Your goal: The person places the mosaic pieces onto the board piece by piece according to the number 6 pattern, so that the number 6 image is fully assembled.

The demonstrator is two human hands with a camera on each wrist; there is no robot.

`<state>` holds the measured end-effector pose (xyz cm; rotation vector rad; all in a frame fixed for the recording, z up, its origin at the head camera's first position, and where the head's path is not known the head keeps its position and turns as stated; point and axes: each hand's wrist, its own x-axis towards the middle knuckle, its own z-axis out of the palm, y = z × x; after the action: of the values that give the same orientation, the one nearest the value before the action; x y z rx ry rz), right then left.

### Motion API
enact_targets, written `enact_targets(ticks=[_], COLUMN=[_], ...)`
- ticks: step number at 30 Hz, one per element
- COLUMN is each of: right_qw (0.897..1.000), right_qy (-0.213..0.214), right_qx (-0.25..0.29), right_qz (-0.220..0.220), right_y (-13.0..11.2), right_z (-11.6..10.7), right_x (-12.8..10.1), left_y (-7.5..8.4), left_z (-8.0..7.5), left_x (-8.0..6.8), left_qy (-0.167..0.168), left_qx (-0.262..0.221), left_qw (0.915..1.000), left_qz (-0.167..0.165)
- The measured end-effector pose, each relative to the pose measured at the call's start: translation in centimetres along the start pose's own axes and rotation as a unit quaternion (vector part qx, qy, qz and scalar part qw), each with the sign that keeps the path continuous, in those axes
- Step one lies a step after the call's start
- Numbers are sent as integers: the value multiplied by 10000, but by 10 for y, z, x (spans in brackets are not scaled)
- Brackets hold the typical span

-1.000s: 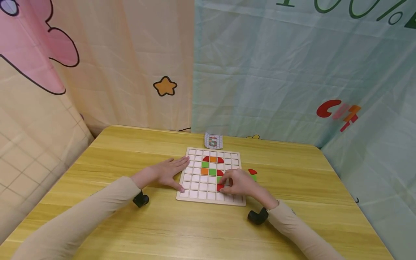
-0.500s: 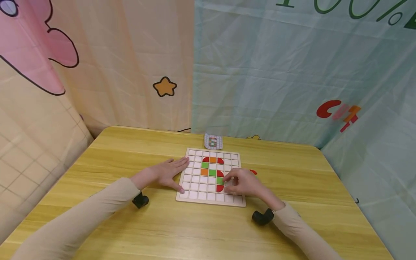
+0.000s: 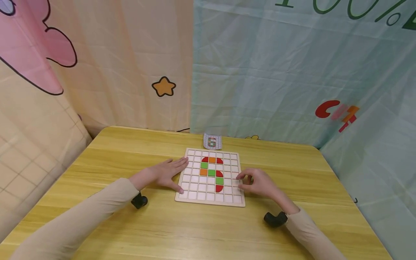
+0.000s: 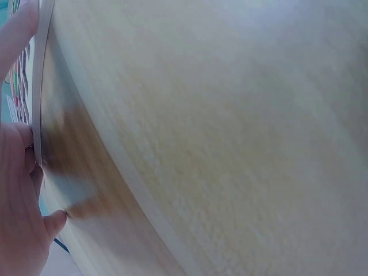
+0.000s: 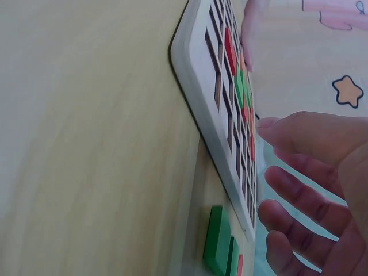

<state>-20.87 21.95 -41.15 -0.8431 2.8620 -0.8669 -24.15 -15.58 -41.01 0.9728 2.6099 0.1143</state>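
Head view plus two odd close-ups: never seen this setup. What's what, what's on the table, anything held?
No machine: a person wears three cameras. The wide picture looks down from the head; the close-ups come from black cameras strapped at each wrist. On the yellow table lies a white grid board with red, green and orange tiles set in its cells. A small pattern card stands behind it. The left hand rests flat against the board's left edge. The right hand hovers loosely curled at the right edge, holding nothing. Spare green tiles lie beside it.
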Motion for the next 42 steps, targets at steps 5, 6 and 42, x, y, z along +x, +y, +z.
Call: enact_targets(ticks=[5,6,42], right_qw=[9996,9995,9974], right_qy=[251,276,133], right_qx=[-130,-142,-450], right_qz=[-23,-6,541], right_y=[10,11,39], right_z=[-5,-6,-16], right_x=[-9,-11,-37], left_y=[1,1,1], left_z=[-1,-1,-2], left_x=[-1,-1,0], left_qy=[2,0,-47], left_qx=[-36,-35,52], left_qw=[10000,10000,10000], left_qz=[4,7,11])
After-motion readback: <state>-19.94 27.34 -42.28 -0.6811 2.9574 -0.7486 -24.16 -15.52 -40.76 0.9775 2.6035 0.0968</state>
